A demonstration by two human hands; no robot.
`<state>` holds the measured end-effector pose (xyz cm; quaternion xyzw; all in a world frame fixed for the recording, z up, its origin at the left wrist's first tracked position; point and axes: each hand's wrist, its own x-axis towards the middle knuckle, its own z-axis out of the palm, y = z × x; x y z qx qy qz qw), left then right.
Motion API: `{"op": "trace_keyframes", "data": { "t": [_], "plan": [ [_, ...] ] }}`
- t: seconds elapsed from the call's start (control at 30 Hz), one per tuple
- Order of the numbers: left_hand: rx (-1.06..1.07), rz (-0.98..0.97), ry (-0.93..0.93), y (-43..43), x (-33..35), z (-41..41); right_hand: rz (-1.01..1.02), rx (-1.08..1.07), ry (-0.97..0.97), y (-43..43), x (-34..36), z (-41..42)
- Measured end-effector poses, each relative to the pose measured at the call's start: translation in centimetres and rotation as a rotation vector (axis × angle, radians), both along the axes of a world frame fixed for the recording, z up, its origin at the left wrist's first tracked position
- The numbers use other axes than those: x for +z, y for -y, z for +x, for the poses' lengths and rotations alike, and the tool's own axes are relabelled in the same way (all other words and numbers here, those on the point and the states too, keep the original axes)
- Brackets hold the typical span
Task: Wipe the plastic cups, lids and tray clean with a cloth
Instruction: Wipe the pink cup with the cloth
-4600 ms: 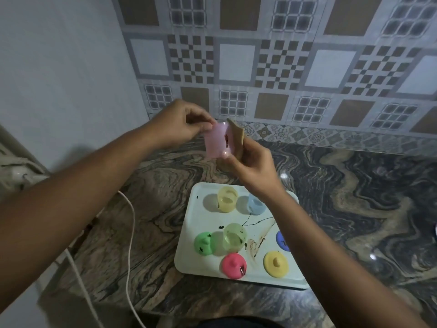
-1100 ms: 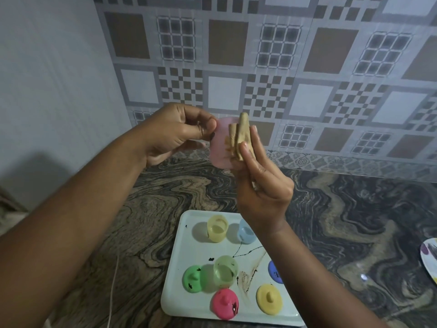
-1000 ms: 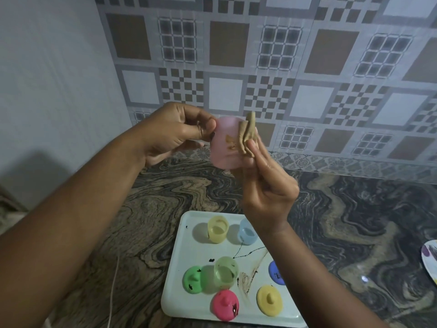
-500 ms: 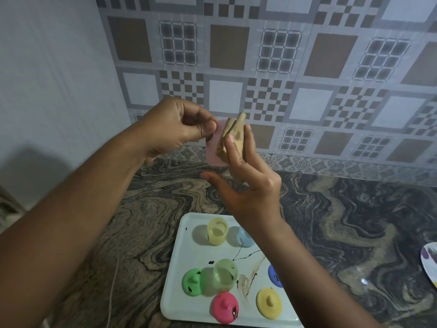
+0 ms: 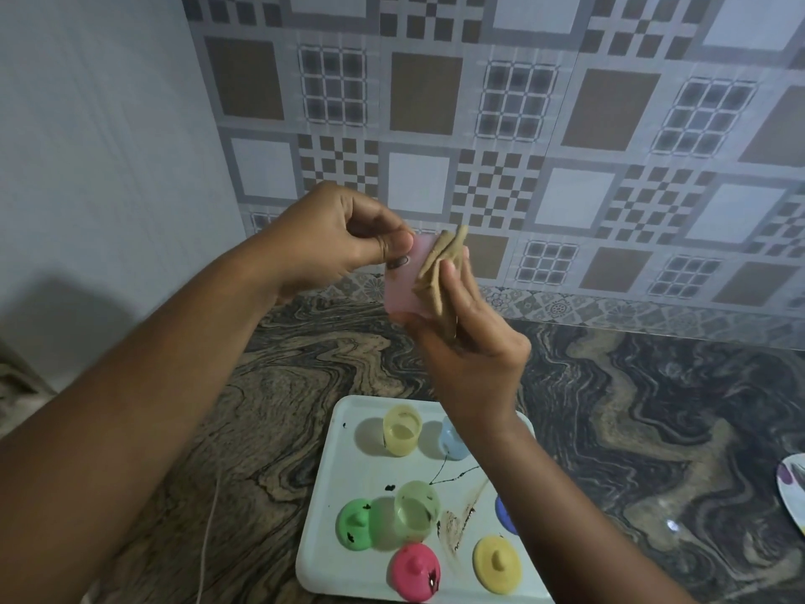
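The left grip (image 5: 348,241) is curled, with thumb and fingertips pinching the rim end of the pink cup (image 5: 403,283). The cup is held in the air above the table (image 5: 653,429), in front of the tiled wall (image 5: 501,124). The right grip (image 5: 470,337) pinches a folded tan cloth (image 5: 438,276). Its fingers (image 5: 457,281) press the cloth flat against the side of the pink cup, and the thumb lies under the cup's lower end. The white tray (image 5: 322,516) rests on the table below the hands. At its far end stand a yellow cup (image 5: 401,435) and a blue cup (image 5: 451,442), the latter partly hidden by the right wrist. A green cup (image 5: 416,510) stands near the tray's middle, just beside a green lid (image 5: 357,523). A pink lid (image 5: 414,575) and a yellow lid (image 5: 496,564) lie along the near edge. A blue lid (image 5: 503,514) is partly hidden by the right forearm. Dark and brown stains (image 5: 453,525) mark the tray surface between the green cup and the blue lid. A white cord (image 5: 209,538) runs across the table left of the tray. Part of a plate (image 5: 793,490) shows at the right edge of the view.
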<state>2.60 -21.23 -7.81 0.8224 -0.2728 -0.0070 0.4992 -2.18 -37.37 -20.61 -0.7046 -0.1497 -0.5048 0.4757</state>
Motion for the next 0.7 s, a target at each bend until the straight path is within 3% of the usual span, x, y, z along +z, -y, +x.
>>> {"op": "trace_keyframes", "data": {
  "t": [0.23,0.47,0.63,0.7],
  "plan": [
    [-0.016,-0.112,-0.074,-0.71,-0.33,0.35,0.172,0.153,-0.086,0.26,0.62,0.46],
    [-0.030,-0.100,-0.012,-0.39,0.00,0.23,-0.007,0.042,-0.026,0.67,0.31,0.84],
    [-0.046,-0.225,-0.131,-0.50,-0.20,0.25,0.299,0.347,-0.095,0.45,0.23,0.63],
    [-0.026,-0.225,-0.134,-0.52,-0.28,0.35,0.260,0.324,-0.118,0.50,0.32,0.56]
  ]
}}
